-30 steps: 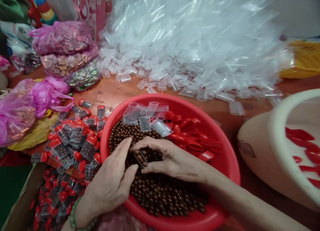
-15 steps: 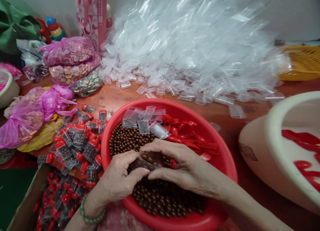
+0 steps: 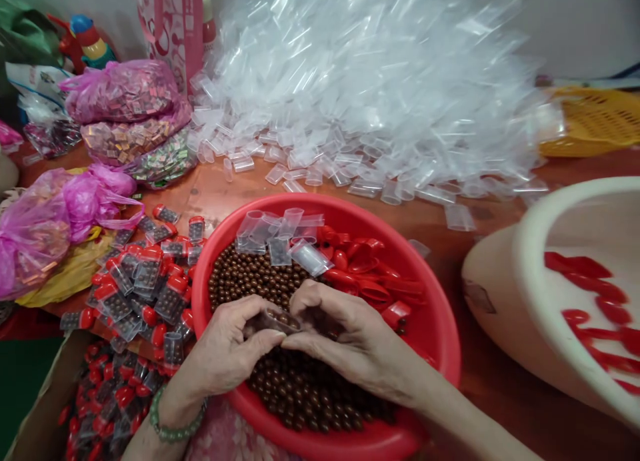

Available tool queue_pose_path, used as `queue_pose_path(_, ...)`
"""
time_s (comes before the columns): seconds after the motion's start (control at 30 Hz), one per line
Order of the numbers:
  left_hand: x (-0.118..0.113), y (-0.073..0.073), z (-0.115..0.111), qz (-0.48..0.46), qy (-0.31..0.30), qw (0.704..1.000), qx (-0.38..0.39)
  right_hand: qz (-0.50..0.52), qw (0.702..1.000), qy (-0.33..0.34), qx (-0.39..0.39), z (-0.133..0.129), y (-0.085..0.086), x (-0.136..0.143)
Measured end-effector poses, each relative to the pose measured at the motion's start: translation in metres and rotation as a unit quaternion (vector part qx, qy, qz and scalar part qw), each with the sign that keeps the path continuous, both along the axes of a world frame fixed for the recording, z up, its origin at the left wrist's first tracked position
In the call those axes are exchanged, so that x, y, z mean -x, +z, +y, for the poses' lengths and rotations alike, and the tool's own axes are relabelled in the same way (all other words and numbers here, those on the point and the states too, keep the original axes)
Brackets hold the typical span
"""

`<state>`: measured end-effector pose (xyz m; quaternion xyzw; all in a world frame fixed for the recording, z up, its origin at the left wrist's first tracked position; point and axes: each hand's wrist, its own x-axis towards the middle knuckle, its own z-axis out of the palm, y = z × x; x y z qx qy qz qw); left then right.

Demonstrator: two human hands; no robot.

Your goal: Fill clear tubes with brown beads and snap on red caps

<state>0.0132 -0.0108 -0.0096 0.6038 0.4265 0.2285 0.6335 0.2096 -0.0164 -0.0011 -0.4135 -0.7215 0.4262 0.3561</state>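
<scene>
My left hand (image 3: 235, 344) pinches a small clear plastic tube (image 3: 281, 320) with brown balls inside. My right hand (image 3: 350, 331) curls over the tube's right end, thumb and fingertips touching it. Both hands are above a red basin (image 3: 453, 354) holding many loose brown balls (image 3: 253, 274). Several empty clear tubes (image 3: 280, 251) lie on the balls at the basin's far side. Red plastic pieces (image 3: 367, 261) are heaped to their right inside the basin. The palm side of my right hand is hidden.
Filled tubes with red caps (image 3: 147, 274) are piled left of the basin, above a box of more (image 3: 113, 394). Clear tubes form a large heap (image 3: 370, 94) behind. Pink bags (image 3: 125, 94) stand at the left, a whitish tub (image 3: 500, 301) with red pieces at the right.
The view has shifted slightly, so most things sit a little further left. My right fingers have drawn in and arch more over the tube's end. My left hand keeps its hold.
</scene>
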Motion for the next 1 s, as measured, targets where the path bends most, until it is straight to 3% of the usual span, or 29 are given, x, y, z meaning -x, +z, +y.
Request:
queue_pose_path(0.2, 0.0, -0.001, 0.001, 0.027, -0.007, 0.999, -0.024, -0.014, 0.998, 0.053, -0.035, 0.004, -0.002, -0.003)
queue_pose_path(0.4, 0.0, -0.001, 0.001, 0.032, -0.014, 0.999, -0.019, -0.037, 0.999, 0.026, -0.022, -0.002, -0.001, 0.0)
queue_pose_path(0.5, 0.002, 0.001, -0.001, 0.007, 0.012, 1.0, 0.011, -0.042, 0.999, 0.004, -0.015, -0.013, 0.003, -0.001)
queue_pose_path(0.6, 0.005, 0.003, -0.005, -0.059, 0.065, 0.996, 0.023, -0.088, 0.994, -0.023, -0.057, -0.02, 0.002, -0.015)
queue_pose_path(0.67, 0.006, 0.004, -0.009, -0.09, 0.075, 0.993, 0.003, -0.186, 0.975, -0.076, -0.096, -0.02, -0.002, -0.033)
queue_pose_path(0.77, 0.003, 0.006, -0.012, -0.088, 0.062, 0.994, -0.013, -0.381, 0.898, -0.166, -0.142, -0.016, -0.011, -0.062)
queue_pose_path(0.87, -0.005, 0.008, -0.01, -0.071, 0.06, 0.996, 0.015, -0.519, 0.825, -0.158, -0.154, -0.009, -0.02, -0.078)
queue_pose_path(1.0, -0.013, 0.011, -0.004, -0.099, 0.078, 0.99, 0.061, -0.54, 0.819, -0.11, -0.159, -0.006, -0.029, -0.08)
